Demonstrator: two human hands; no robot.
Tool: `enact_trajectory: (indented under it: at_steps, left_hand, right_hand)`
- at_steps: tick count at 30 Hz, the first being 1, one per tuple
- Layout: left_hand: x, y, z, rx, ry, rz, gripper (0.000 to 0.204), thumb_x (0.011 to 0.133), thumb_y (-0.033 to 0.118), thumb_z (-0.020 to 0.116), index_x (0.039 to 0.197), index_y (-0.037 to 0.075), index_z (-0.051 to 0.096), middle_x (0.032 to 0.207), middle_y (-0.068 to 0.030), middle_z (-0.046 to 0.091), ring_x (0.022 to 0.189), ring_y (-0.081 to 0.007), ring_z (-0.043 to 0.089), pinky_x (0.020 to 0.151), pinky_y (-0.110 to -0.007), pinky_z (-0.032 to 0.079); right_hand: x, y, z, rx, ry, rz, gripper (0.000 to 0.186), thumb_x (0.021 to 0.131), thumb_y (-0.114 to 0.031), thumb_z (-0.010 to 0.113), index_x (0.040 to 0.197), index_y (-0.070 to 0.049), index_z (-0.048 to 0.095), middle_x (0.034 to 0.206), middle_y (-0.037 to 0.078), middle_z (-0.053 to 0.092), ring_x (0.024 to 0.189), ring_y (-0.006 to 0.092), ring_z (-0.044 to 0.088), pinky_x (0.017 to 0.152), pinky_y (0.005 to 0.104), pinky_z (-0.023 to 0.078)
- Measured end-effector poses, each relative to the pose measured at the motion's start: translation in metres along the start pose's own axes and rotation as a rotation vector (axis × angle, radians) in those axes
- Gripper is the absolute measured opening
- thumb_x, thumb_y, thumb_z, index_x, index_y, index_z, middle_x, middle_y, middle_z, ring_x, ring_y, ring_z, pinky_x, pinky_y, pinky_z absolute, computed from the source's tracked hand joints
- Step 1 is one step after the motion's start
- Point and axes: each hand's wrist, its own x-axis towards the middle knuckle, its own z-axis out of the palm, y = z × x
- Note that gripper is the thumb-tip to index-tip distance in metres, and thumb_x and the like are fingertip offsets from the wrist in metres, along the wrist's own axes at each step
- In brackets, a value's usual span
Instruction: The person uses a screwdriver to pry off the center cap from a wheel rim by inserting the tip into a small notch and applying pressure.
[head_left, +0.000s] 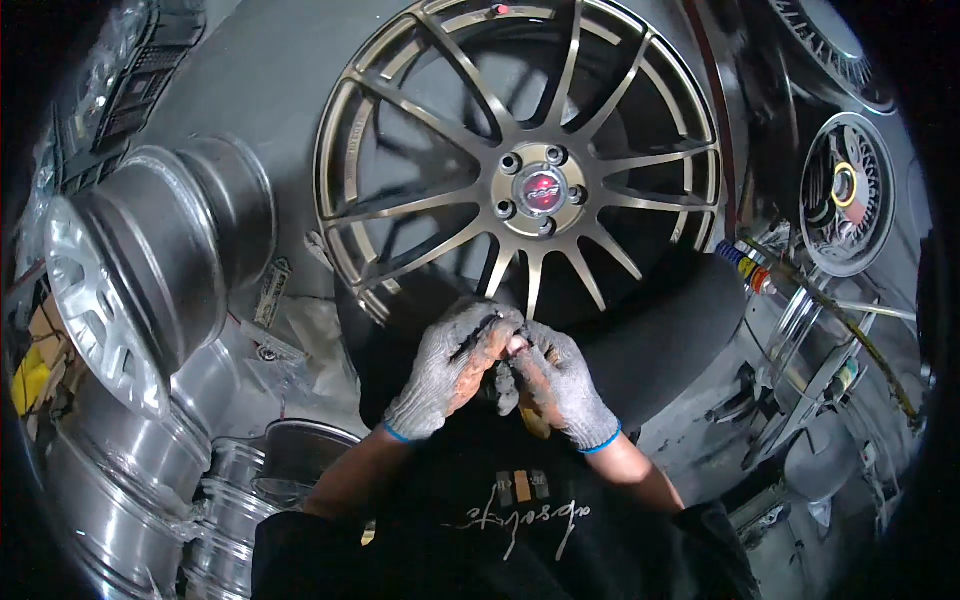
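Both my hands meet in front of my chest, wearing grey knitted work gloves with worn orange palms and blue cuffs. My left hand (pixel 455 362) is closed, its fingertips pressed against those of my right hand (pixel 568 385). The right one is closed too, fingers curled inward. Whatever they pinch between them is too small and hidden to name. A bare fingertip seems to show where they meet. Just beyond lies a bronze multi-spoke alloy wheel (pixel 533 257), face up, with a red centre cap (pixel 543 190). Neither hand touches its spokes.
Silver wheel rims (pixel 150 250) are stacked on the left. A black rounded cushion or tyre (pixel 665 325) sits under the bronze wheel's near edge. To the right are a spoked wheel cover (pixel 848 195), a long thin rod (pixel 850 325) and a metal frame (pixel 800 400).
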Motion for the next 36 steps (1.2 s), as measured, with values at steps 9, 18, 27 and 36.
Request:
enact_trajectory:
  at_steps: [9, 18, 27, 36]
  left_hand:
    - [0.088, -0.019, 0.009, -0.507, -0.085, -0.112, 0.025, 0.099, 0.013, 0.058, 0.121, 0.001, 0.059, 0.121, -0.0107, 0.064, 0.109, -0.0194, 0.064, 0.101, -0.033, 0.049]
    - [0.139, -0.039, 0.035, -0.507, 0.086, -0.184, 0.032, 0.102, 0.021, 0.050, 0.126, 0.001, 0.059, 0.123, -0.0091, 0.065, 0.112, -0.0165, 0.063, 0.100, -0.026, 0.048]
    - [0.144, -0.032, 0.037, -0.613, 0.030, -0.181, 0.030, 0.102, 0.015, 0.047, 0.126, 0.000, 0.058, 0.122, -0.0117, 0.064, 0.113, -0.0199, 0.063, 0.104, -0.029, 0.048]
    - [0.141, -0.038, 0.025, -0.691, 0.139, -0.409, 0.026, 0.101, 0.014, 0.051, 0.123, 0.002, 0.059, 0.114, -0.0065, 0.067, 0.097, -0.0129, 0.068, 0.085, -0.021, 0.054]
  right_hand:
    - [-0.013, -0.036, -0.023, 0.169, -0.008, 0.082, 0.036, 0.099, -0.013, 0.054, 0.132, -0.002, 0.044, 0.108, 0.008, 0.059, 0.085, 0.0131, 0.064, 0.069, 0.0305, 0.061]
    - [-0.024, -0.051, -0.032, -0.047, 0.317, -0.071, 0.059, 0.099, -0.015, 0.057, 0.150, -0.002, 0.032, 0.115, 0.006, 0.058, 0.078, 0.0063, 0.054, 0.065, 0.0227, 0.047]
    - [-0.008, -0.081, -0.034, -0.125, 0.278, -0.035, 0.051, 0.101, -0.016, 0.053, 0.147, 0.000, 0.036, 0.082, 0.001, 0.057, 0.060, 0.0043, 0.048, 0.054, 0.0227, 0.041]
    - [-0.003, -0.120, -0.024, -0.047, 0.298, 0.150, 0.047, 0.101, -0.017, 0.053, 0.142, 0.002, 0.039, 0.072, -0.001, 0.055, 0.059, 0.0055, 0.050, 0.052, 0.0235, 0.040]
